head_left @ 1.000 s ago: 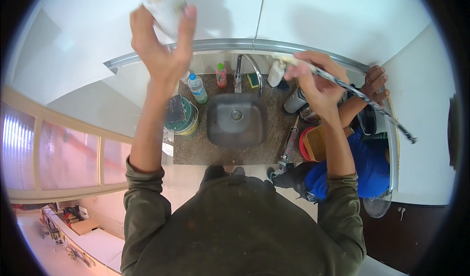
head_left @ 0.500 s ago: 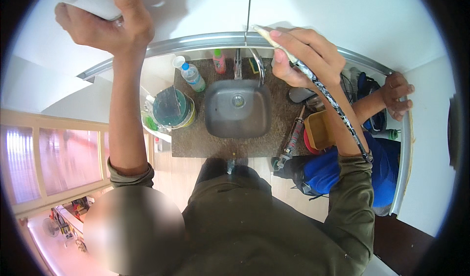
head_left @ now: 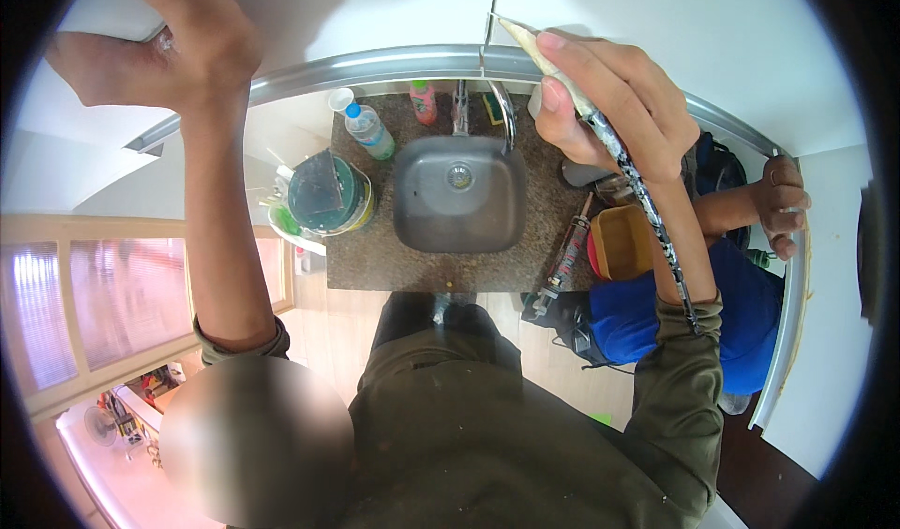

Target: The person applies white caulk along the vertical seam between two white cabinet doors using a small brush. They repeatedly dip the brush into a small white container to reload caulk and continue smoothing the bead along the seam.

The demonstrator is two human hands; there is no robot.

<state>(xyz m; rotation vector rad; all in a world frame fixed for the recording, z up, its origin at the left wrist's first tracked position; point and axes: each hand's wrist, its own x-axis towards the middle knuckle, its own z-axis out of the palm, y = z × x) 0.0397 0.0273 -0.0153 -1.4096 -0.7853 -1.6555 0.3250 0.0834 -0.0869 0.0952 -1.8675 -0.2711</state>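
Observation:
My right hand (head_left: 628,107) grips a slim artist's paintbrush (head_left: 647,205). Its handle is dark and speckled with paint, and its pale tapered end points at the seam (head_left: 493,8) between two white cabinet doors. The handle trails back along my forearm. At the upper left, my raised left hand (head_left: 178,46) stays curled, thumb apart from the fingers, around a white container that is now almost wholly cut off by the view's edge. White residue marks the skin by the thumb. Below both hands runs a metal strip (head_left: 384,68) along the cabinet's lower edge.
A steel sink (head_left: 459,234) with a tap (head_left: 504,116) is set in a brown stone counter. A lidded bucket (head_left: 323,191) and bottle (head_left: 370,130) stand left; a caulking gun (head_left: 567,252) and tan tub (head_left: 623,243) lie right. Another person's hand (head_left: 781,205) rests by the right panel.
My left hand has moved up and left, carrying the white container mostly out of view. My right hand has moved slightly right, and the brush tip sits higher along the seam.

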